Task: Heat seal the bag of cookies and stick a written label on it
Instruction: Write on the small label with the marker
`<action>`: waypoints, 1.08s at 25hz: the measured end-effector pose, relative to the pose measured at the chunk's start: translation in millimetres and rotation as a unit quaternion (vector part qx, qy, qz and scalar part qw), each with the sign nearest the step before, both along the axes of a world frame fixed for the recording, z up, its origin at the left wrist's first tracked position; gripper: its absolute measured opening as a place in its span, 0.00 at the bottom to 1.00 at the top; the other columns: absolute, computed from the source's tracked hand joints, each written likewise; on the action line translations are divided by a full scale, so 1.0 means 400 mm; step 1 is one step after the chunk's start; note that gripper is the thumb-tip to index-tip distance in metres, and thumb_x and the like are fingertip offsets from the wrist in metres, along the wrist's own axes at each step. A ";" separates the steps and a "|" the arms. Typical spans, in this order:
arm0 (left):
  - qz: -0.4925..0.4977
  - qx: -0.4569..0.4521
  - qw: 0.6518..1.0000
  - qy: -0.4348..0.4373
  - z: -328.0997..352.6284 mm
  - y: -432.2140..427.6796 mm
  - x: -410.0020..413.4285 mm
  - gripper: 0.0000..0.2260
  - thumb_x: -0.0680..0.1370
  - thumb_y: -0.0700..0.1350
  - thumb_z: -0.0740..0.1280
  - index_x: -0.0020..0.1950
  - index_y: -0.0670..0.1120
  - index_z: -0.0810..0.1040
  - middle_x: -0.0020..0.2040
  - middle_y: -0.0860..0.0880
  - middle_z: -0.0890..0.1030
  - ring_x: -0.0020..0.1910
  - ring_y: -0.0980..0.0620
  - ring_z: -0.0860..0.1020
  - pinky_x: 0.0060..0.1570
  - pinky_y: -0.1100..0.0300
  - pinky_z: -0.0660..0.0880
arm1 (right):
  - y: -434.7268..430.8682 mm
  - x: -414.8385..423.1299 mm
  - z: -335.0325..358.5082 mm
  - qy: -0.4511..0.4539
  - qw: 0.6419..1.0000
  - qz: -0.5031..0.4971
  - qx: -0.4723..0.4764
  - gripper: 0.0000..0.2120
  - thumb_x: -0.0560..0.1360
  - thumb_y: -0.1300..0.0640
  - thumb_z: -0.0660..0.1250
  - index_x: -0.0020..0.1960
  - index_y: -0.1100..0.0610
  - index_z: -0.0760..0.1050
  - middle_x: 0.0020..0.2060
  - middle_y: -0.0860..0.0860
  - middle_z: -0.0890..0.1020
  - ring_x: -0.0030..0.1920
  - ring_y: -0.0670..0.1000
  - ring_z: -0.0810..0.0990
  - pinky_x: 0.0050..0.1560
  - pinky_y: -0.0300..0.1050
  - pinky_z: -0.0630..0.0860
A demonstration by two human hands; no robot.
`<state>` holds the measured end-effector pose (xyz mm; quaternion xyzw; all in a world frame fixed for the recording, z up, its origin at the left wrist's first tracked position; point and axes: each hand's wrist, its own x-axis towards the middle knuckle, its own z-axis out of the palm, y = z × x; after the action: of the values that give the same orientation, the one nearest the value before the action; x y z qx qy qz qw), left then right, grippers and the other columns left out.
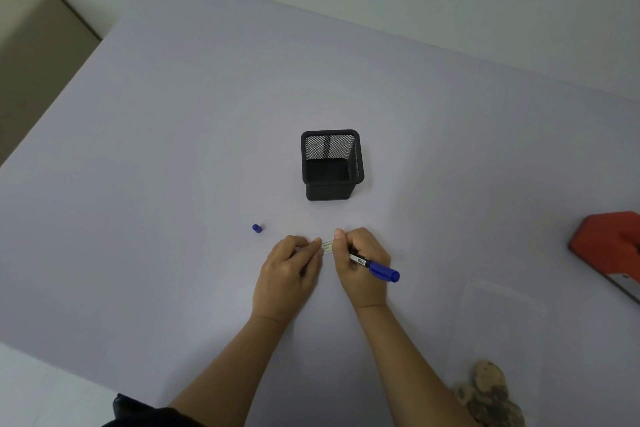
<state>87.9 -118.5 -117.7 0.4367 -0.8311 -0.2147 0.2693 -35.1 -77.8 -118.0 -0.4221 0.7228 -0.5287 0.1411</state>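
A small white label (327,248) lies on the lilac table (173,149) between my hands. My left hand (290,274) holds the label's left end down with its fingertips. My right hand (362,263) grips a blue marker (375,267) with its tip at the label; the blue rear end points right. The marker's blue cap (256,228) lies apart to the left. The clear bag of cookies (491,388) lies at the near right by my right forearm. The red heat sealer (609,250) is at the right edge, partly out of view.
A black mesh pen holder (331,165) stands behind my hands, with nothing visible inside. A beige seat (31,55) is beyond the table's left edge. A dark garment shows at the bottom edge.
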 end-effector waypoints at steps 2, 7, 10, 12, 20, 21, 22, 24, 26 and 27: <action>-0.002 -0.003 1.000 0.001 0.000 0.000 0.000 0.12 0.76 0.46 0.64 0.50 0.40 0.84 0.41 0.46 0.80 0.39 0.52 0.78 0.41 0.65 0.76 | 0.000 0.000 0.003 0.004 1.000 0.004 -0.007 0.16 0.77 0.51 0.61 0.33 0.55 0.64 0.25 0.53 0.71 0.28 0.49 0.68 0.29 0.31 0.68; 0.000 -0.003 1.000 -0.003 -0.002 -0.002 -0.001 0.13 0.76 0.47 0.64 0.50 0.40 0.84 0.41 0.46 0.80 0.39 0.52 0.78 0.42 0.66 0.74 | -0.003 -0.003 0.000 -0.007 1.000 0.000 -0.005 0.19 0.77 0.47 0.58 0.32 0.57 0.65 0.25 0.53 0.71 0.29 0.50 0.68 0.29 0.32 0.69; -0.002 -0.004 1.000 -0.003 -0.003 0.001 -0.003 0.13 0.76 0.47 0.64 0.50 0.40 0.83 0.41 0.46 0.80 0.39 0.52 0.78 0.42 0.65 0.75 | 0.000 -0.005 -0.005 -0.004 1.000 0.003 -0.007 0.19 0.78 0.47 0.58 0.32 0.58 0.66 0.26 0.54 0.71 0.28 0.50 0.68 0.30 0.32 0.69; -0.004 -0.005 1.000 -0.001 -0.005 0.001 -0.005 0.13 0.76 0.47 0.64 0.50 0.40 0.84 0.41 0.45 0.80 0.39 0.51 0.78 0.41 0.64 0.76 | 0.000 -0.007 -0.007 -0.002 1.000 0.002 -0.003 0.20 0.78 0.47 0.58 0.32 0.59 0.67 0.26 0.54 0.72 0.28 0.50 0.69 0.30 0.33 0.69; 0.000 -0.003 1.000 0.001 -0.001 0.004 -0.010 0.13 0.76 0.47 0.64 0.50 0.40 0.84 0.41 0.46 0.80 0.38 0.52 0.77 0.41 0.66 0.75 | 0.002 -0.010 0.001 -0.007 1.000 0.000 -0.011 0.20 0.77 0.48 0.58 0.32 0.59 0.67 0.26 0.54 0.72 0.29 0.51 0.69 0.30 0.31 0.69; -0.001 -0.003 1.000 0.000 -0.002 0.003 -0.011 0.13 0.76 0.47 0.64 0.50 0.40 0.84 0.41 0.46 0.80 0.38 0.52 0.77 0.41 0.66 0.75 | 0.001 -0.010 0.001 -0.008 1.000 -0.003 -0.009 0.21 0.77 0.48 0.58 0.32 0.60 0.67 0.26 0.55 0.72 0.29 0.51 0.69 0.30 0.31 0.69; -0.001 -0.003 1.000 0.001 -0.002 0.003 -0.010 0.13 0.76 0.47 0.64 0.50 0.40 0.84 0.41 0.46 0.80 0.38 0.52 0.77 0.41 0.66 0.75 | -0.001 -0.010 0.000 -0.010 1.000 -0.009 -0.005 0.22 0.77 0.47 0.58 0.32 0.61 0.67 0.25 0.55 0.72 0.30 0.51 0.69 0.30 0.32 0.69; -0.001 -0.002 1.000 0.001 -0.005 0.002 -0.009 0.12 0.76 0.46 0.64 0.50 0.40 0.83 0.41 0.46 0.79 0.39 0.53 0.76 0.41 0.65 0.75 | -0.004 -0.010 0.000 -0.013 1.000 -0.022 -0.001 0.23 0.77 0.46 0.58 0.31 0.62 0.67 0.25 0.55 0.72 0.30 0.52 0.69 0.29 0.33 0.70; -0.001 0.000 1.000 0.000 -0.008 0.003 -0.008 0.12 0.76 0.46 0.64 0.50 0.40 0.83 0.41 0.46 0.79 0.39 0.53 0.76 0.41 0.64 0.75 | -0.004 -0.011 0.001 -0.013 1.000 -0.024 -0.002 0.23 0.77 0.46 0.58 0.31 0.62 0.67 0.25 0.55 0.72 0.30 0.52 0.69 0.30 0.33 0.70; 0.000 0.001 1.000 0.000 -0.008 0.003 -0.008 0.12 0.76 0.46 0.64 0.50 0.40 0.83 0.41 0.46 0.79 0.39 0.52 0.76 0.41 0.64 0.75 | -0.003 -0.012 0.001 -0.012 1.000 -0.020 -0.004 0.23 0.77 0.46 0.58 0.31 0.62 0.67 0.25 0.55 0.72 0.30 0.52 0.69 0.30 0.32 0.69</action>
<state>84.7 -117.5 -120.8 0.4369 -0.8308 -0.2156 0.2692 -39.9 -79.2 -117.5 -0.4019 0.7274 -0.5389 0.1376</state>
